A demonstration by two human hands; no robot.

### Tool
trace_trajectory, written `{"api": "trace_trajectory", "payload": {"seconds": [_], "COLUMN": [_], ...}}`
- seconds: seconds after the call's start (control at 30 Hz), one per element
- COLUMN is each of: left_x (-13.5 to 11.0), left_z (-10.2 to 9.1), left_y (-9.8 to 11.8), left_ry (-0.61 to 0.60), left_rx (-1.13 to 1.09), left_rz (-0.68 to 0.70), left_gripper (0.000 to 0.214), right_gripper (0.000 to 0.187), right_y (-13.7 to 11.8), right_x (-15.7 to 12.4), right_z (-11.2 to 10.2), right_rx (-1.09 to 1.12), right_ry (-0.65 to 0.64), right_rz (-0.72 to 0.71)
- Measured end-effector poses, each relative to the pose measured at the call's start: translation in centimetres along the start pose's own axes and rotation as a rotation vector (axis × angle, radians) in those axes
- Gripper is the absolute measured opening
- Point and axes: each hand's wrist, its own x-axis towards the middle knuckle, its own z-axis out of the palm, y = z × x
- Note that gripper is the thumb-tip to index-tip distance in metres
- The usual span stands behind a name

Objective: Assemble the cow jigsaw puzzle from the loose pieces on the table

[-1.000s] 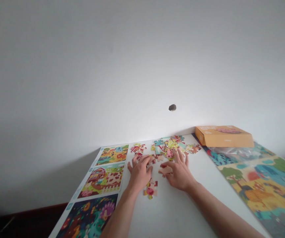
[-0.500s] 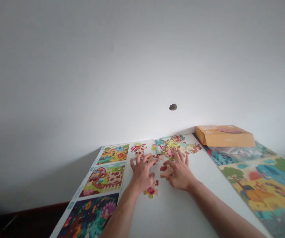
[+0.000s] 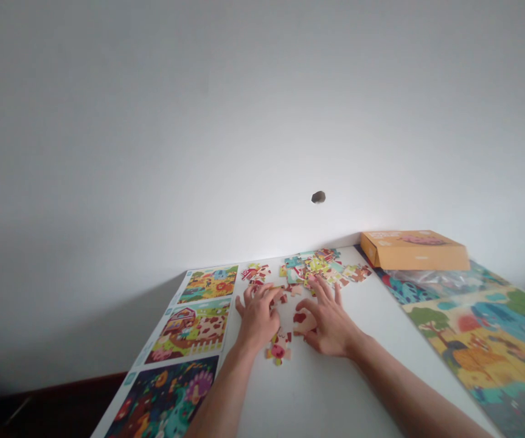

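My left hand (image 3: 257, 319) and right hand (image 3: 330, 322) rest low on the white counter (image 3: 362, 347), with the fingers spread; I cannot tell if the right ones pinch anything. Thin cardboard jigsaw pieces (image 3: 312, 271) lie loose ahead of the hands, and one cream piece (image 3: 304, 322) sits against the right hand. A careless slide of the palm could scatter these smooth, light pieces.
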Motion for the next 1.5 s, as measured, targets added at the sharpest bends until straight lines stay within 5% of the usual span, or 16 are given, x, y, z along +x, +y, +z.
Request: {"api": "trace_trajectory", "payload": {"seconds": [0.13, 0.53, 0.9, 1.1, 1.27, 1.37, 1.5], "left_x": [0.2, 0.7, 1.4, 1.2, 1.3, 1.0, 0.5], "left_z": [0.2, -0.1, 0.3, 0.2, 0.2, 0.2, -0.2], "left_y": [0.2, 0.3, -1.6, -0.8, -0.7, -0.4, 0.4], "left_ry": [0.019, 0.054, 0.378, 0.323, 0.252, 0.067, -0.175], "left_rx": [-0.003, -0.083, -0.611, -0.897, -1.152, -1.261, -1.270], "left_rz": [-0.060, -0.111, 0.080, -0.027, -0.205, -0.218, -0.132], "left_gripper": [0.041, 0.044, 0.021, 0.019, 0.029, 0.034, 0.029], "right_gripper": [0.045, 0.035, 0.024, 0.065, 0.044, 0.035, 0.030], "right_y": [0.0, 0.8, -0.1, -0.2, 0.6, 0.4, -0.5], "right_x": [0.0, 0.8, 0.8, 0.3, 0.6, 0.6, 0.5], "right_z": [0.0, 0.9, -0.1, -0.5, -0.2, -0.5, -1.0], "right_rx": [-0.015, -0.041, 0.103, 0.053, 0.028, 0.212, 0.547], "right_ry": [0.003, 0.194, 0.247, 0.059, 0.232, 0.302, 0.228], "right_rz": [0.017, 0.285, 0.103, -0.078, 0.049, 0.010, -0.041]}}
